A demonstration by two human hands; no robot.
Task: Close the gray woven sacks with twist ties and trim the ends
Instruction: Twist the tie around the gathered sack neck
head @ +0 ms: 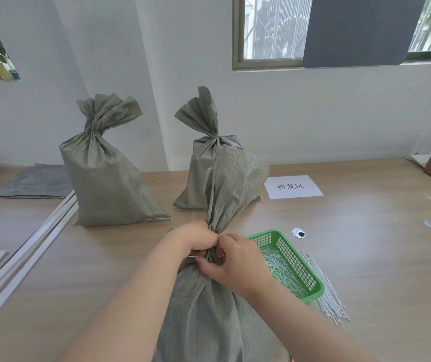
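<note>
The gray woven sack [209,309] stands at the counter's [365,244] near edge. The left hand [196,237] has its grip curled round the bunched neck, and the right hand [235,262] pinches the neck just below. A green basket [291,253] of twist ties [282,273] sits just right of the sack, and two tied sacks [104,178] stand farther back.

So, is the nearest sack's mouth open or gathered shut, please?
Gathered shut: the left hand grips the bunched neck of the nearest sack; the right hand pinches there. Tied yet: cannot tell.
</note>
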